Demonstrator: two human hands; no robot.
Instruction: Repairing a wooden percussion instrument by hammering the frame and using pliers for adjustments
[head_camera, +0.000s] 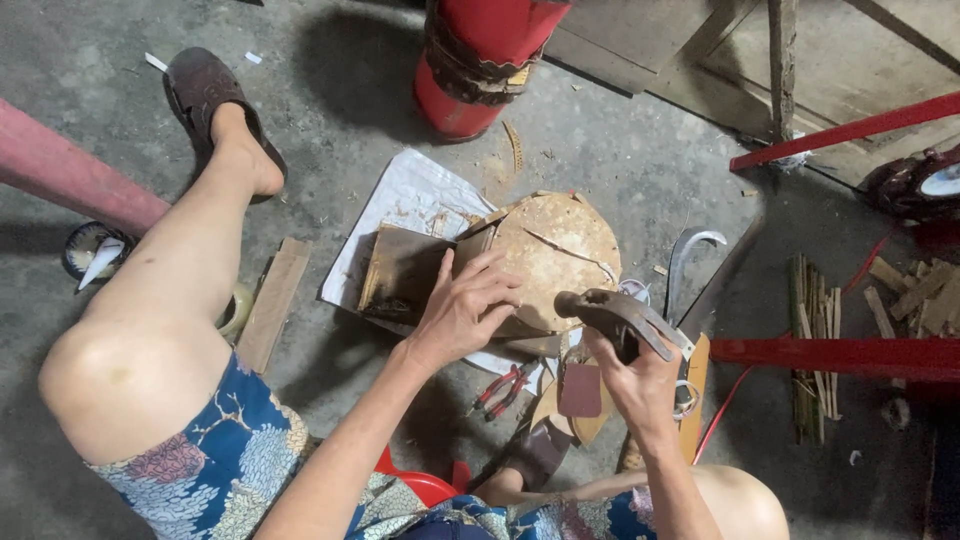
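A round woven disc, tan and speckled, lies flat on the concrete floor, resting partly on a white sheet. A thin crack or loose strip runs across its face, and its rim shows short flat segments. Its left edge overlaps a dark brown board that sits just beside it on the same sheet. The left hand presses down on the disc's lower left part, fingers spread. The right hand holds a hammer with a dark, rusty head; the head sits just above the disc's lower right edge, the handle angled back toward the wrist.
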